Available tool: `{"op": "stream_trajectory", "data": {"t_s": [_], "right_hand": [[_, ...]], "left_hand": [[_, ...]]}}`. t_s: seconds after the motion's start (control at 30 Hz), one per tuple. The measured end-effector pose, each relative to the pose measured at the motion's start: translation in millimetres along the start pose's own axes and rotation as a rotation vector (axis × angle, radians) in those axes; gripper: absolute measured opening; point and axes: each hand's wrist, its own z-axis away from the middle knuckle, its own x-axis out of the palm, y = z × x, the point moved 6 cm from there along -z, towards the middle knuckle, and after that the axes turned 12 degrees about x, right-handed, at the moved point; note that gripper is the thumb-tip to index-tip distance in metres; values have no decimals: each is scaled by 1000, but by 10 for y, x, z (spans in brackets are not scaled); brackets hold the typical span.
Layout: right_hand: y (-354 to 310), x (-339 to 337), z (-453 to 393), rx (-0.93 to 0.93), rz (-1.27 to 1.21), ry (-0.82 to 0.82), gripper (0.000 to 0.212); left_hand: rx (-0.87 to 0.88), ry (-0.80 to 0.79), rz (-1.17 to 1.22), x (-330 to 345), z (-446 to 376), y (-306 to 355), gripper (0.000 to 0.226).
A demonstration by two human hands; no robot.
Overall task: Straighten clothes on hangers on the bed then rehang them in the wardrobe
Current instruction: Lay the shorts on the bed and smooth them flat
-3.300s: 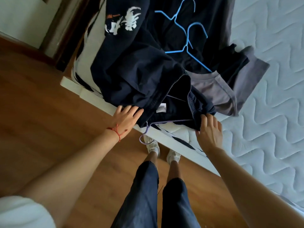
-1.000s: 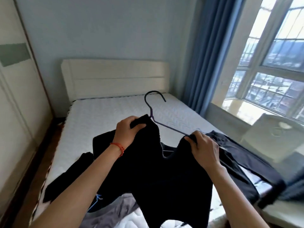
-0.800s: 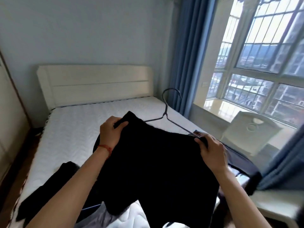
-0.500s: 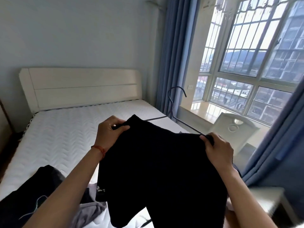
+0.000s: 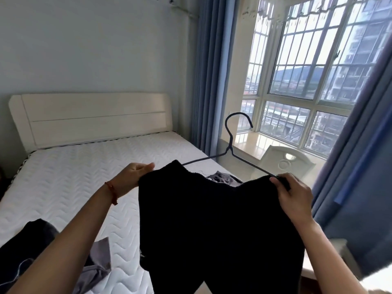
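Observation:
I hold a black garment (image 5: pixel 212 221) up in front of me on a dark wire hanger (image 5: pixel 230 145), its hook pointing up. My left hand (image 5: pixel 132 179), with a red string at the wrist, pinches the garment's left shoulder. My right hand (image 5: pixel 293 198) grips the right shoulder together with the hanger's arm. The garment's lower part hangs out of frame. More dark and grey clothes (image 5: pixel 38 251) lie on the white mattress (image 5: pixel 70 179) at lower left. The wardrobe is not in view.
A cream headboard (image 5: pixel 91 117) stands against the far wall. Blue curtains (image 5: pixel 212 71) frame a large barred window (image 5: pixel 307 77) on the right. A white chair back (image 5: pixel 286 164) stands below the sill. A grey garment (image 5: pixel 222 178) peeks over the held one.
I lifted the black garment and hanger off the pile at the bed's edge. Over the last second my view swung right toward the window, and the hanger's hook rose more upright.

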Motion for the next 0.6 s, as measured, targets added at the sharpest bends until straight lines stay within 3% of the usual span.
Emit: {"op": "stream_trajectory", "data": {"t_s": [0.1, 0.2, 0.4, 0.5, 0.6], "right_hand": [[180, -1, -41, 48, 2, -34, 20], [267, -57, -59, 55, -2, -23, 23], [271, -129, -123, 40, -52, -19, 21], [235, -143, -188, 34, -83, -26, 19], [232, -170, -237, 32, -78, -27, 8]], "left_hand": [[28, -67, 37, 164, -83, 101, 56], [35, -121, 34, 281, -175, 156, 32], [18, -297, 204, 424, -325, 130, 63], [-56, -384, 286, 537, -356, 135, 47], [-97, -502, 248, 650, -363, 163, 47]]}}
